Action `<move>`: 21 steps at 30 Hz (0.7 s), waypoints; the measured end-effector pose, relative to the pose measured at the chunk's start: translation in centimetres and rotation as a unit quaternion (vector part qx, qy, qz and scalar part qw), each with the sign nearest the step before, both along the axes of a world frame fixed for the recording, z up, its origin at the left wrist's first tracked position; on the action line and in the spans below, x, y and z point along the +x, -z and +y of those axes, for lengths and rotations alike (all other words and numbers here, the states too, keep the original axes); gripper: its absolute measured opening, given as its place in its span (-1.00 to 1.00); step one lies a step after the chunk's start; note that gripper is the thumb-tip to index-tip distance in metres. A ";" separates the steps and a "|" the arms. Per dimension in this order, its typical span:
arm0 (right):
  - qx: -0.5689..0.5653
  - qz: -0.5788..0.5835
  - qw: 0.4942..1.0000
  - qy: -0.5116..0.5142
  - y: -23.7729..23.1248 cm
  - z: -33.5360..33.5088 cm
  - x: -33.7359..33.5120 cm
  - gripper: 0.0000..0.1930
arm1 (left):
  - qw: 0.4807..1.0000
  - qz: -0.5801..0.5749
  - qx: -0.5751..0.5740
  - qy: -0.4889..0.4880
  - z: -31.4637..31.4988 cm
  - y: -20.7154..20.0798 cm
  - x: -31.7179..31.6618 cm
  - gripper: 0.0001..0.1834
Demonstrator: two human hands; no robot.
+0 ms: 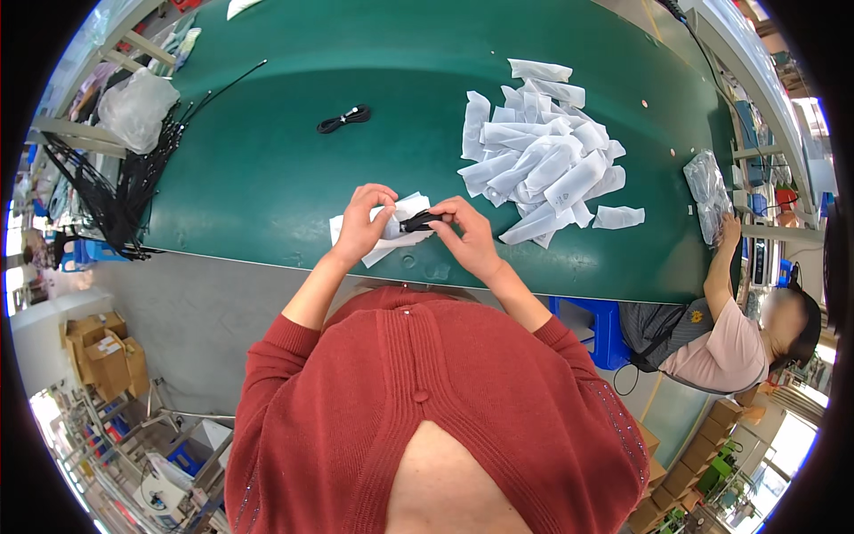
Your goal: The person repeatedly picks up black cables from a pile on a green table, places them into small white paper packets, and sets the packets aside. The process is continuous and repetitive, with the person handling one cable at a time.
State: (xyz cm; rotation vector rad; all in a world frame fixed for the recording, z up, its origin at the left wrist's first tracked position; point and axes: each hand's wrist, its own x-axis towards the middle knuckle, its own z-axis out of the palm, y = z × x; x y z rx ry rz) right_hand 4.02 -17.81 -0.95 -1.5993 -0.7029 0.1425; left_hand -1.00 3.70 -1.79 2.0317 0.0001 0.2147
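Observation:
At the near edge of the green table, my left hand (363, 222) pinches the mouth of a small white bag (374, 252). My right hand (466, 233) grips a coiled black cable (418, 222) between thumb and fingers, with the coil's left end at the bag's opening. How far the cable sits inside the bag is hidden by my fingers. More white bags lie under my hands. Farther off, another coiled black cable (343, 119) lies alone on the table. To the right of my hands is a heap of white bags (543, 160), many of them looking filled.
Loose black cables (133, 191) hang over the table's left edge beside a clear plastic bag (140, 109). On the right, a seated co-worker (725, 343) reaches to a clear plastic package (708, 191). A blue stool (598, 331) stands below the table edge.

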 end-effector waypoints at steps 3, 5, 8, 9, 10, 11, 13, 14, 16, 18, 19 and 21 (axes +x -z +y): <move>-0.044 -0.039 0.998 -0.022 -0.6 -0.4 0.6 -0.75 | 0.998 0.050 -0.045 0.010 0.7 0.4 0.0 -0.97; -0.045 -0.039 0.998 -0.027 -0.8 -0.3 0.4 -0.78 | 0.997 0.047 -0.047 0.037 0.4 0.3 0.1 -0.96; -0.076 -0.022 0.997 -0.012 -0.2 0.2 -0.5 -0.80 | 0.995 0.050 -0.062 0.058 -0.2 -0.2 -0.2 -0.97; -0.090 -0.016 0.996 -0.005 0.0 0.5 -0.5 -0.80 | 0.995 0.050 -0.068 0.060 -0.4 -0.4 -0.1 -0.95; -0.065 -0.004 0.998 -0.005 -0.1 0.7 -0.6 -0.80 | 0.994 0.054 -0.068 0.064 -0.5 -0.7 0.1 -0.96; -0.061 -0.014 0.998 -0.003 0.0 0.8 -0.3 -0.80 | 0.991 0.065 -0.099 0.065 -0.5 -1.0 0.2 -0.95; -0.055 -0.035 0.998 0.005 0.0 1.1 0.4 -0.80 | 0.981 0.086 -0.160 0.071 -0.5 -1.4 0.7 -0.92; -0.056 -0.016 0.998 -0.001 -0.2 1.2 0.3 -0.80 | 0.971 0.096 -0.207 0.067 -0.5 -1.1 0.8 -0.90; -0.055 0.023 0.998 -0.015 -2.0 1.7 -0.1 -0.80 | 0.945 0.116 -0.300 0.056 -0.6 -0.8 0.9 -0.84; -0.075 -0.022 0.997 0.003 -1.2 1.6 0.3 -0.82 | 0.925 0.124 -0.354 0.049 -0.9 -1.0 1.7 -0.83; -0.084 -0.043 0.995 0.010 -0.9 1.7 0.6 -0.83 | 0.914 0.128 -0.381 0.043 -1.2 -1.3 2.0 -0.83; -0.124 -0.057 0.989 0.064 -0.9 0.4 2.2 -0.86 | 0.924 0.097 -0.369 0.016 -1.9 -1.3 2.7 -0.87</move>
